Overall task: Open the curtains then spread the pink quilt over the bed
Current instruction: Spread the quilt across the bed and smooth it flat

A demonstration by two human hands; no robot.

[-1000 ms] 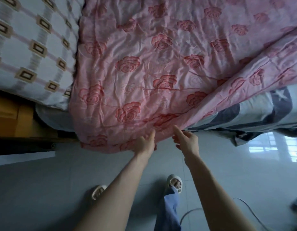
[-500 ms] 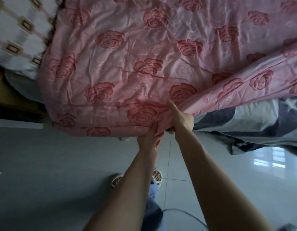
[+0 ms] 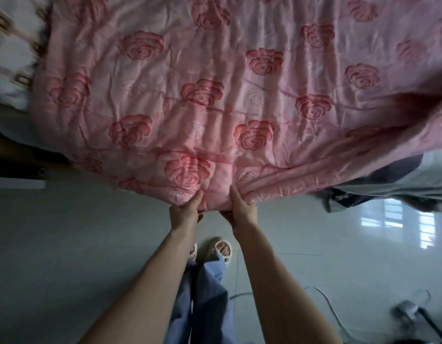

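A second ago the hands were only reaching for the near hem. Now the left hand and right hand clench it side by side, lifting the quilt, which lies across the bed. Spreading looks well under way. No writing or labels can be read.

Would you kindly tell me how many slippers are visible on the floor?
2. One slipper sits in plain view at bottom centre, toes showing; the other slipper is mostly hidden behind the left arm.
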